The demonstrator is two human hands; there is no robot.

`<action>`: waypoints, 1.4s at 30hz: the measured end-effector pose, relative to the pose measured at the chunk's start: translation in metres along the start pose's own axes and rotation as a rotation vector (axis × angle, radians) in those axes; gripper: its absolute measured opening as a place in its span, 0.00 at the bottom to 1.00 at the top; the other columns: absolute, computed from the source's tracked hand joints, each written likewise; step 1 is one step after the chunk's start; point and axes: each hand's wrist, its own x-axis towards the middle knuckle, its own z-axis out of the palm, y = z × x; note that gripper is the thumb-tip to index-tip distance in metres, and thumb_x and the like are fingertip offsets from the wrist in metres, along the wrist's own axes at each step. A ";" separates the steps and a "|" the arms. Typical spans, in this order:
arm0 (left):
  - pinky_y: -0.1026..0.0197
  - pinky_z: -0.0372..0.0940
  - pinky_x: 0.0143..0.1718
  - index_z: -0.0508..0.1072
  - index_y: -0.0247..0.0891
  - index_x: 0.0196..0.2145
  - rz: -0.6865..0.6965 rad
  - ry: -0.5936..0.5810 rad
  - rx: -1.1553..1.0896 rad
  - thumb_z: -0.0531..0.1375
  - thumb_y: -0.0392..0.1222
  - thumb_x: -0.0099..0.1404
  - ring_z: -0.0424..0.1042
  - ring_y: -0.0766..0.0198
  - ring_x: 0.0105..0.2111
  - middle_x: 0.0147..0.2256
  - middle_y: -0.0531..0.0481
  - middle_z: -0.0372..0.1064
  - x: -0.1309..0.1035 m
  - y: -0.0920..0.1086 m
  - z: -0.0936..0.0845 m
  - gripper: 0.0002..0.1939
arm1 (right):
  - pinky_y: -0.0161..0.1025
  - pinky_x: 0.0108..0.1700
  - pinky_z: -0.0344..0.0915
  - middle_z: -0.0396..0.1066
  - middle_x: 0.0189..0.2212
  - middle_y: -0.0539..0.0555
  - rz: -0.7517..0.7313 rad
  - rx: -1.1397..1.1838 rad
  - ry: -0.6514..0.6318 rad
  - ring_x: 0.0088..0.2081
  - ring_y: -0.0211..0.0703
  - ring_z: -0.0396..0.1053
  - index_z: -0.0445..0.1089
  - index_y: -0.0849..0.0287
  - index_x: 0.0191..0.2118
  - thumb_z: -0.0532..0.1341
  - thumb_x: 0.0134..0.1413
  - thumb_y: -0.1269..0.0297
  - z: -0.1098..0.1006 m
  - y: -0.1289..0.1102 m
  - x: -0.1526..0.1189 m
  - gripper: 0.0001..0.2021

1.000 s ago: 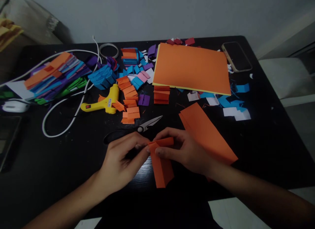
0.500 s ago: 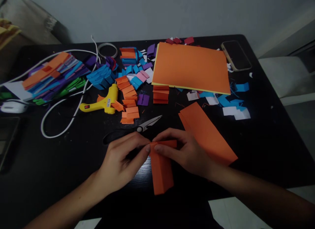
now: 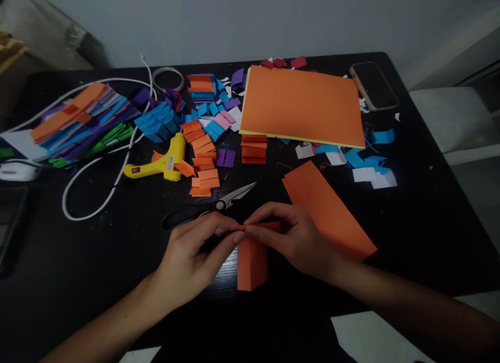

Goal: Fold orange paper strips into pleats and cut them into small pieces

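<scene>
A folded orange paper piece [image 3: 250,266] hangs between my hands near the front of the black table. My left hand [image 3: 199,248] pinches its top edge at the left, thumb against forefinger. Close beside it, my right hand [image 3: 295,238] pinches the same edge, with a short orange flap showing under its fingers. Just behind my left hand lie scissors [image 3: 236,196], blades pointing up and right. A larger folded orange sheet [image 3: 328,212] rests behind and to the right of my right hand.
Orange sheets [image 3: 302,107] on yellow ones lie at the back, near a phone [image 3: 374,86]. Small folded papers [image 3: 205,144] are scattered centrally. A yellow glue gun [image 3: 172,162], white cable [image 3: 84,217], colourful paper bundles [image 3: 89,121] and white mouse [image 3: 19,170] occupy the left.
The lower end of the held orange paper has swung up and shows shorter. My fingertips have come slightly closer together along its top edge. The view has shifted a little.
</scene>
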 end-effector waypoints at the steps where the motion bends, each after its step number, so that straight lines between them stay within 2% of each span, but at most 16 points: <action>1: 0.68 0.70 0.31 0.78 0.40 0.40 0.004 0.000 0.000 0.65 0.35 0.73 0.76 0.69 0.29 0.32 0.54 0.78 0.000 0.000 0.000 0.02 | 0.39 0.44 0.75 0.84 0.37 0.51 0.005 0.007 -0.001 0.41 0.43 0.81 0.84 0.54 0.40 0.74 0.60 0.59 0.000 0.000 0.000 0.06; 6: 0.66 0.69 0.31 0.79 0.40 0.40 -0.005 0.005 0.012 0.64 0.34 0.73 0.76 0.68 0.29 0.31 0.54 0.78 -0.001 0.000 -0.001 0.04 | 0.39 0.41 0.75 0.84 0.36 0.52 0.029 0.010 -0.012 0.39 0.44 0.81 0.83 0.55 0.40 0.72 0.62 0.59 0.000 -0.003 0.000 0.06; 13: 0.65 0.70 0.31 0.78 0.39 0.40 -0.015 -0.015 0.003 0.63 0.35 0.74 0.76 0.67 0.28 0.31 0.53 0.77 -0.001 -0.001 0.000 0.04 | 0.39 0.43 0.76 0.83 0.37 0.51 -0.018 -0.047 -0.024 0.40 0.44 0.80 0.82 0.55 0.41 0.71 0.63 0.60 0.000 -0.004 -0.002 0.05; 22: 0.67 0.71 0.33 0.77 0.40 0.41 0.003 0.015 0.018 0.64 0.33 0.73 0.77 0.68 0.31 0.34 0.53 0.78 -0.003 -0.001 0.000 0.04 | 0.37 0.43 0.75 0.83 0.38 0.51 -0.029 -0.073 -0.024 0.41 0.42 0.81 0.82 0.54 0.42 0.71 0.63 0.62 0.001 -0.003 -0.004 0.05; 26: 0.67 0.74 0.38 0.77 0.42 0.46 0.021 0.057 0.014 0.66 0.32 0.71 0.79 0.67 0.35 0.37 0.54 0.80 -0.003 -0.001 -0.001 0.08 | 0.37 0.43 0.75 0.83 0.37 0.50 -0.013 -0.062 -0.014 0.40 0.42 0.80 0.82 0.55 0.41 0.71 0.63 0.61 0.001 -0.003 -0.003 0.05; 29: 0.67 0.74 0.38 0.77 0.42 0.44 0.062 0.044 0.005 0.65 0.30 0.71 0.80 0.67 0.36 0.38 0.53 0.81 -0.003 0.000 -0.001 0.08 | 0.37 0.43 0.75 0.83 0.37 0.50 -0.020 -0.069 -0.008 0.40 0.42 0.80 0.82 0.55 0.41 0.71 0.63 0.62 0.001 -0.003 -0.003 0.04; 36: 0.69 0.72 0.35 0.77 0.41 0.43 0.019 0.065 0.005 0.67 0.33 0.71 0.79 0.69 0.33 0.35 0.55 0.80 -0.003 -0.001 0.001 0.05 | 0.37 0.42 0.74 0.83 0.37 0.50 -0.109 -0.092 0.007 0.39 0.41 0.80 0.83 0.55 0.40 0.71 0.62 0.65 0.004 0.000 -0.004 0.02; 42: 0.69 0.71 0.36 0.78 0.41 0.42 0.008 0.026 0.013 0.65 0.32 0.73 0.78 0.70 0.33 0.35 0.55 0.80 -0.003 -0.001 -0.001 0.04 | 0.36 0.41 0.73 0.83 0.36 0.50 -0.158 -0.103 0.025 0.38 0.40 0.79 0.83 0.55 0.39 0.72 0.62 0.66 0.005 0.000 -0.004 0.01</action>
